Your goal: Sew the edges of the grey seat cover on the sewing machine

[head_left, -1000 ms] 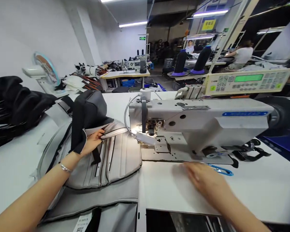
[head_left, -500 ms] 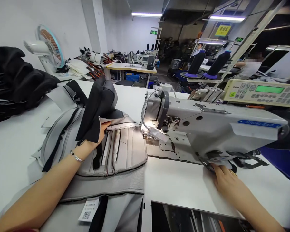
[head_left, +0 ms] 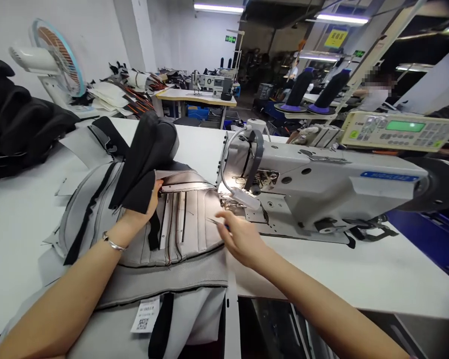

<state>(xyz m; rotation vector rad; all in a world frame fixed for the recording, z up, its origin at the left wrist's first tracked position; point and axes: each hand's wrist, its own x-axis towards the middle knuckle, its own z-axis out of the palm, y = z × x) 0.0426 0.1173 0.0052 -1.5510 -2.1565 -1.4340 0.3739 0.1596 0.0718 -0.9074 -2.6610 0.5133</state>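
- One white tag (head_left: pixel 145 314) on the lower fabric shows a QR code; its small print is unreadable.
- One blue badge (head_left: pixel 389 175) sits on the sewing machine (head_left: pixel 314 174), its lettering too blurred to read, near a control panel (head_left: pixel 400 130) with a green screen.
- The pleated grey seat cover (head_left: pixel 187 234), trimmed in black, lies on the white table (head_left: pixel 22 224), just beside the needle plate (head_left: pixel 247 207).
- The left hand (head_left: pixel 140 212) grips a black flap (head_left: pixel 134 164), fingers tucked beneath it.
- The right hand (head_left: pixel 241 238) pinches blue-handled snips (head_left: pixel 219 223) in curled fingers.
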